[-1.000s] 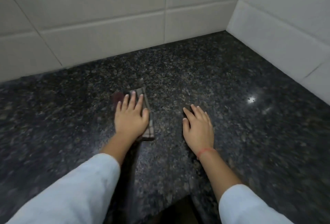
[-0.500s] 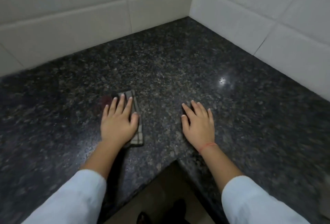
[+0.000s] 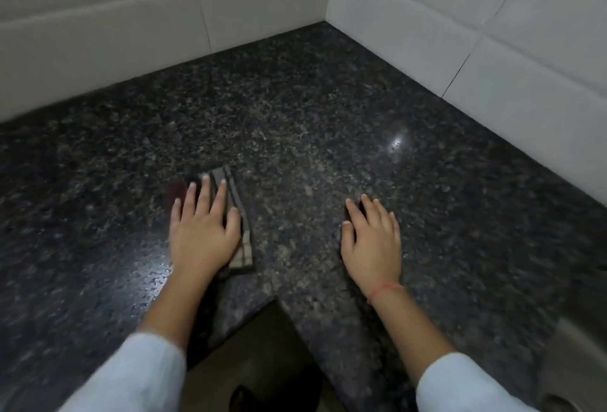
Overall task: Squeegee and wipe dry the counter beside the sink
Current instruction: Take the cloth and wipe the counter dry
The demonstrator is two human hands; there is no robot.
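Granite counter [image 3: 312,116], dark and speckled, is seen filling an inner corner below white wall tiles [image 3: 98,34]. A folded checked cloth [image 3: 243,247] is laid flat on it near the front edge and is pressed down by the left hand [image 3: 203,234], whose fingers are stretched out straight and slightly spread over the fabric; nothing is gripped or pinched, the cloth being merely covered by the palm, with a strip left showing along the thumb side and past the fingertips. The right hand [image 3: 372,241] is laid flat on bare stone, well apart from the cloth, its fingers straight and close together, and nothing is held by it. A thin red thread [image 3: 386,288] is worn round the right wrist, and both forearms are covered by pale sleeves [image 3: 138,375]. Small water beads [image 3: 147,277] are seen on the surface just left of the left forearm. A bright glint [image 3: 396,142] is reflected on the stone beyond the right hand. The steel rim of the sink [image 3: 581,356] is caught at the lower right edge
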